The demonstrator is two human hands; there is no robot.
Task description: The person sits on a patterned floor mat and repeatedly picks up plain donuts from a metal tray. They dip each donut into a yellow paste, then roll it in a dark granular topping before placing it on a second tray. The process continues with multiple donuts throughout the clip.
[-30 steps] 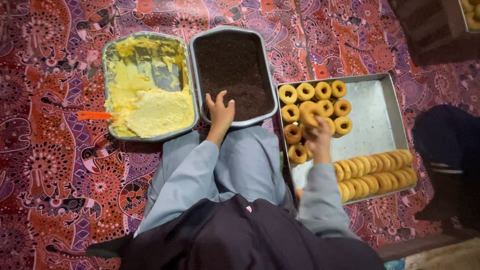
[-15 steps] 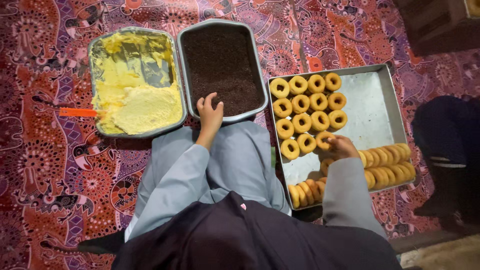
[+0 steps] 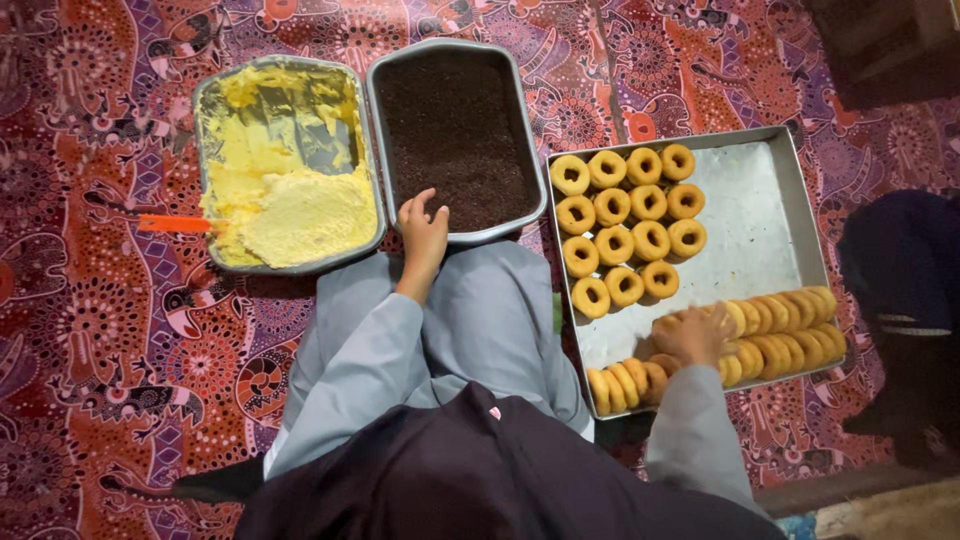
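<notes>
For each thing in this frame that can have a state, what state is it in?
Yellow cream tray: partly emptied, bare metal at the top.
Dark sprinkles tray: full, level.
Doughnut tray: part bare.
Flat doughnuts: lying plain in rows.
Stacked doughnuts: on edge in a row.
Orange spatula: resting in the cream.
Left hand: on the sprinkles tray's rim.
Right hand: on the stacked doughnuts.

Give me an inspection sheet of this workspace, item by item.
Surface: patterned red and purple cloth covering the floor.
Job's things: metal tray with flat-laid ring doughnuts and a row of doughnuts on edge; tin of dark sprinkles; tin of yellow cream.
Clutter: orange handle resting in the cream tin.
Grippers: left hand on the sprinkle tin's near rim; right hand on the row of upright doughnuts.
Cables: nothing seen.
Surroundings: dark object at right, unclear.
</notes>
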